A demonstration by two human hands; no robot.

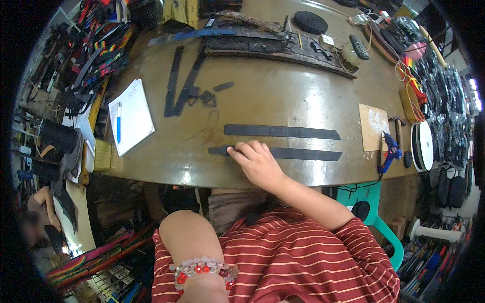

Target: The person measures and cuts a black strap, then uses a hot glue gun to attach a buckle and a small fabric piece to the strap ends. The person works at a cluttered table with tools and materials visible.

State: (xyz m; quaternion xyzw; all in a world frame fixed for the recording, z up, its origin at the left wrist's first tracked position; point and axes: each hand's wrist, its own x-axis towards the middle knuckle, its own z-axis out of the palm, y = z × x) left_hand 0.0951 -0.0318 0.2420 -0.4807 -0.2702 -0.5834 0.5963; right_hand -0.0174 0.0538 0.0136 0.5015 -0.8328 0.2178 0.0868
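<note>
My right hand (260,162) rests on the left part of the nearer black strip (308,154), close to the table's front edge. Its fingers are curled, with the thumb pressing near a short narrower black end piece (217,150); whether that piece is separate or joined I cannot tell. Parallel to it, a little farther off, lies a second black strip (280,132) with a slanted right end. My left forearm (189,235), with beaded bracelets (202,268) at the wrist, is bent back toward me; the hand falls outside the picture.
Left on the table lie an open notebook (134,113) with a blue pen (119,123), and longer black strips (174,83) with offcuts (204,97). A blue glue gun (390,154), brown board (373,129) and white spool (423,145) are at right. A dark plank (283,54) lies behind.
</note>
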